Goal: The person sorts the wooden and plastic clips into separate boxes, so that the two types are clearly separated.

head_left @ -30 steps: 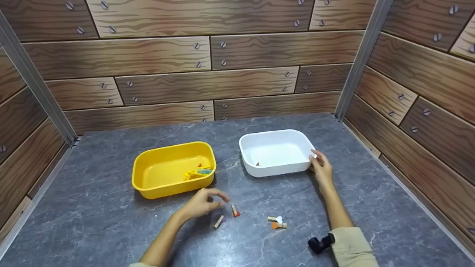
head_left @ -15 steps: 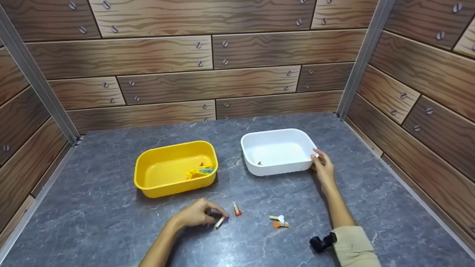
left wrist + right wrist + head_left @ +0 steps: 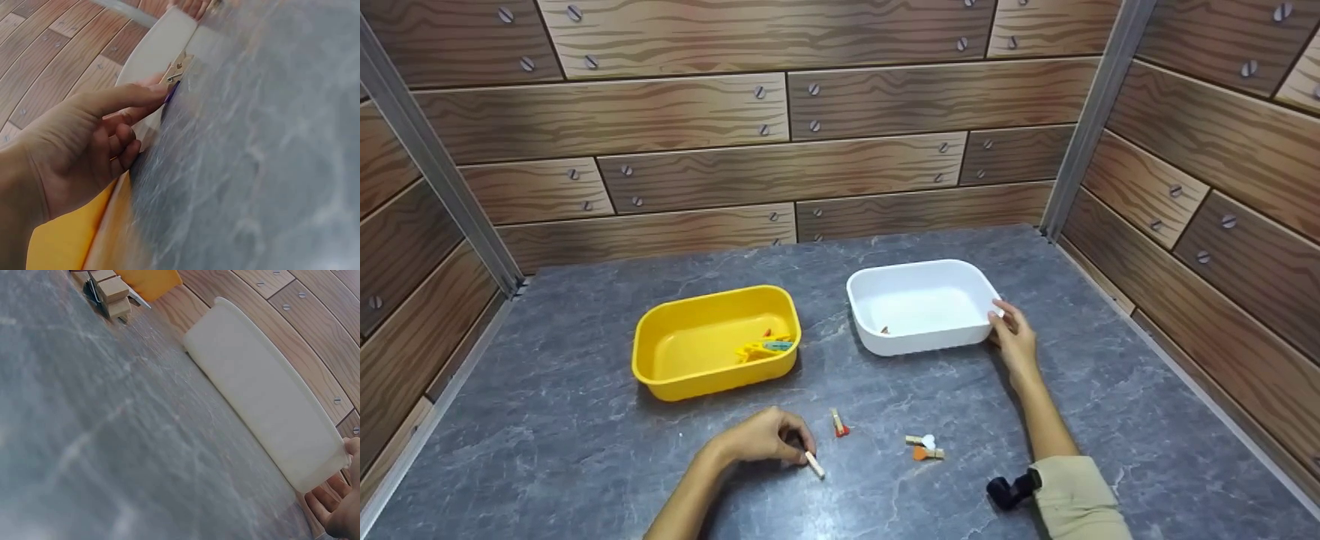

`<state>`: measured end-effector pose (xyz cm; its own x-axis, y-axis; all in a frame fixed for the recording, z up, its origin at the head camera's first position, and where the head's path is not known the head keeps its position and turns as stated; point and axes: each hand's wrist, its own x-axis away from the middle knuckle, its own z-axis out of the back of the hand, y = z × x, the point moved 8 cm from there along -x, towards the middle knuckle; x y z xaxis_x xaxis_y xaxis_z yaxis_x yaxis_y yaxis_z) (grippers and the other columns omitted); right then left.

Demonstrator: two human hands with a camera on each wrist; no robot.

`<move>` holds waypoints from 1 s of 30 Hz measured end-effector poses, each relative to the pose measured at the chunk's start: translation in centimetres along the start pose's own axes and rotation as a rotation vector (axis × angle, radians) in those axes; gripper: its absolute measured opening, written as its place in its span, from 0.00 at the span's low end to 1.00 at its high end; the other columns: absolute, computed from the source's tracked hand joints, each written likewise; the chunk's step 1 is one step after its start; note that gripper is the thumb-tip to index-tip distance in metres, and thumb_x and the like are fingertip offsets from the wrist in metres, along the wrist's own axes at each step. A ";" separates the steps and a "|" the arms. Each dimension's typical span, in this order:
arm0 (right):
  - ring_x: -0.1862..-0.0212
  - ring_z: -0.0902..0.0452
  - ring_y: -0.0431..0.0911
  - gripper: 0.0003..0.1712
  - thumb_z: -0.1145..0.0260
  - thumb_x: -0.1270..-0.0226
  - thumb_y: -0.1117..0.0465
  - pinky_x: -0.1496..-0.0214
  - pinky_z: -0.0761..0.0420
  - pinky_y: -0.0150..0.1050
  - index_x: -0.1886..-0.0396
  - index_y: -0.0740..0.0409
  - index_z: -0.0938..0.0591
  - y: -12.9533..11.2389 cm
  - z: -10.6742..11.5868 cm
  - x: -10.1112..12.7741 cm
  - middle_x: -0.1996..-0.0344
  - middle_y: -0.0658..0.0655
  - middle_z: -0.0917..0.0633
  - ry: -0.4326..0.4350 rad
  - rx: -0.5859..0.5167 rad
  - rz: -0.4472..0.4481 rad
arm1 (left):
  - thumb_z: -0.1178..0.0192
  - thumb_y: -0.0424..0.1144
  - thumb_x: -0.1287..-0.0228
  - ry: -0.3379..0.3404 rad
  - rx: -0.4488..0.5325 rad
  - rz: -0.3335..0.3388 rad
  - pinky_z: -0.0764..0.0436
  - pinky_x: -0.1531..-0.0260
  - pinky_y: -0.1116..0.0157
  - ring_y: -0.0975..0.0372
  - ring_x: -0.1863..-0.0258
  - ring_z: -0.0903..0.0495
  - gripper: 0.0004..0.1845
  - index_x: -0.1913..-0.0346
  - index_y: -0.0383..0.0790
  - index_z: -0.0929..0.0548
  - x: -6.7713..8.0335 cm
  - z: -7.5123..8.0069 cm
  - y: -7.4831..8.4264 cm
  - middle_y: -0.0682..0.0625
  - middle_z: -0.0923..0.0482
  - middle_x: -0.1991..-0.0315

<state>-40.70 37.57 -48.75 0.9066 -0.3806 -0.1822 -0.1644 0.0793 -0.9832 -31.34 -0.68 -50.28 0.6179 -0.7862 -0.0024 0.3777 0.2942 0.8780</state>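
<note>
Yellow tub [image 3: 716, 343] sits left of centre on the grey table [image 3: 547, 420], a few coloured pegs heaped in its right end, too small to sort apart. Just in front of it the left hand [image 3: 761, 440] rests on the table with fingers curled, pinching a wooden clothespin [image 3: 814, 465]; the left wrist view shows a purple patch on it. Bare table lies to the left. Further right lie a red-tipped peg [image 3: 838, 424] and a white-and-orange pair [image 3: 925, 448], apart from each other. The right hand [image 3: 1011, 335] grips the white tub [image 3: 920, 306] at its right wall; a small brown speck inside is unclear.
</note>
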 end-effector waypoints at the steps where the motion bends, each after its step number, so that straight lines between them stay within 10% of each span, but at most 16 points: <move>1: 0.55 0.29 0.39 0.25 0.44 0.31 0.58 0.52 0.24 0.37 0.38 0.64 0.32 0.0 0.0 0.0 0.45 0.63 0.28 0.003 -0.002 0.002 | 0.34 0.27 0.50 0.004 -0.005 0.002 0.31 0.83 0.77 0.71 0.83 0.30 0.05 0.68 0.34 0.16 0.0 0.0 0.0 0.54 0.21 0.77; 15: 0.53 0.30 0.39 0.24 0.45 0.30 0.58 0.50 0.25 0.35 0.38 0.65 0.32 -0.2 0.0 0.0 0.42 0.64 0.30 -0.001 0.020 0.002 | 0.30 0.33 0.54 0.078 -0.195 -0.038 0.29 0.67 0.71 0.67 0.68 0.29 0.11 0.64 0.44 0.16 -0.4 0.3 0.5 0.61 0.24 0.65; 30: 0.55 0.29 0.39 0.25 0.45 0.30 0.57 0.52 0.25 0.34 0.38 0.64 0.32 -0.1 -0.1 0.0 0.44 0.63 0.29 -0.007 0.010 0.005 | 0.34 0.35 0.46 0.177 -0.072 0.028 0.32 0.85 0.76 0.70 0.84 0.33 0.04 0.67 0.38 0.15 -0.6 0.8 0.0 0.56 0.23 0.78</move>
<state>-40.72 37.51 -48.68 0.9084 -0.3741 -0.1867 -0.1648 0.0901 -0.9822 -32.24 -0.61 -49.91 0.7382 -0.6711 -0.0678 0.4029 0.3581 0.8423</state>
